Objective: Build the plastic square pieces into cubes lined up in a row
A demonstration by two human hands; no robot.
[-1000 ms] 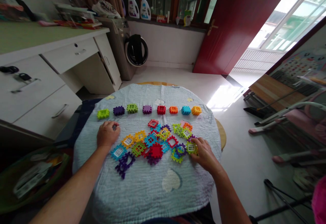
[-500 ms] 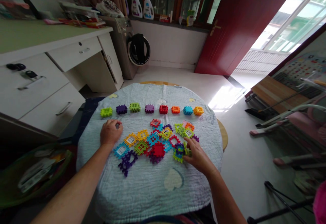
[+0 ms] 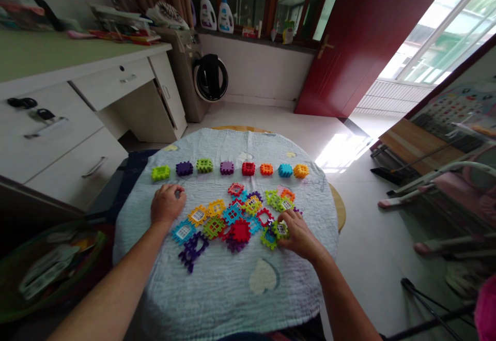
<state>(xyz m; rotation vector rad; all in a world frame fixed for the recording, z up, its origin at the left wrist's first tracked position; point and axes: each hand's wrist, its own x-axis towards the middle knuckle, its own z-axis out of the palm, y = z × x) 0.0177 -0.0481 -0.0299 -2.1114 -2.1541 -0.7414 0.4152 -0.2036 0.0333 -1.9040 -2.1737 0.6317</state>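
My right hand (image 3: 297, 233) pinches a light-green window-frame building piece (image 3: 280, 229) between thumb and fingers, at the right side of a loose pile. Under and beside that piece lies a blue-and-green piece (image 3: 268, 238). My left hand (image 3: 167, 204) rests on the cloth left of the pile with its fingers curled in; a small dark spot shows by the fingertips, and I cannot make out what it is. Nearest to it are a blue window piece (image 3: 183, 232) and a yellow one (image 3: 198, 216). Dark purple pieces (image 3: 192, 250) overlap at the pile's lower left.
Behind the pile stands a row of stacked blocks, from a green one (image 3: 160, 173) to an orange one (image 3: 301, 171). A pale blue cloth (image 3: 217, 299) covers the round table. A basket (image 3: 54, 268) sits at left, a pink chair (image 3: 457, 191) at right.
My right hand has closed on the light-green piece, whose window face now shows toward me. My left hand has stayed in place. The view has shifted slightly.
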